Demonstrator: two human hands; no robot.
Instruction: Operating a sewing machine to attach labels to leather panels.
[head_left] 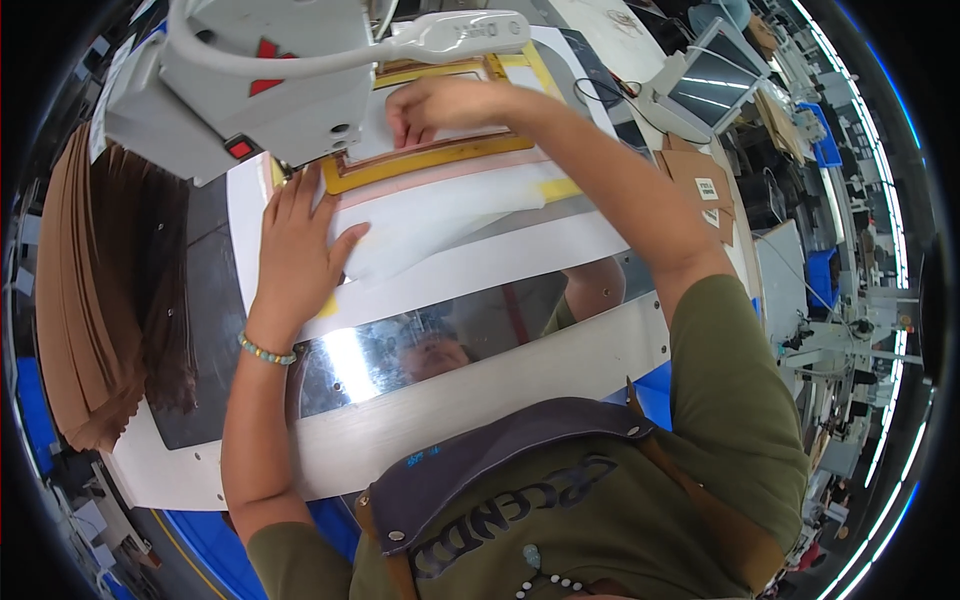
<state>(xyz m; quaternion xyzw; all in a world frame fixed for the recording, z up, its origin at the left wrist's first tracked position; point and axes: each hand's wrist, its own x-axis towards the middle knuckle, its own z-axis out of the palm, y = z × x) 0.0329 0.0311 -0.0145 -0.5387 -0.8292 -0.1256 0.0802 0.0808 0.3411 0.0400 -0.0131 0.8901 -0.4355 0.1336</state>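
My left hand (pixel 305 238) lies with fingers spread on a white sheet (pixel 425 240), its fingertips at the left end of a yellow rectangular frame (pixel 425 155) beside the machine head. My right hand (pixel 420 115) reaches inside the frame, fingers curled down toward the pale surface there; what they hold, if anything, is hidden. A pink strip (pixel 440 180) runs along the frame's near edge, above the translucent sheet. A grey-white machine head (pixel 250 110) stands at upper left, its lower tip close to my left fingers.
A polished metal strip (pixel 450 330) crosses the near table. Brown layered sheets (pixel 90 300) hang at the left. Cut brown pieces (pixel 690 185), a cable and a tilted screen (pixel 710 75) sit at the right. Further workstations and blue bins (pixel 822 280) line the right side.
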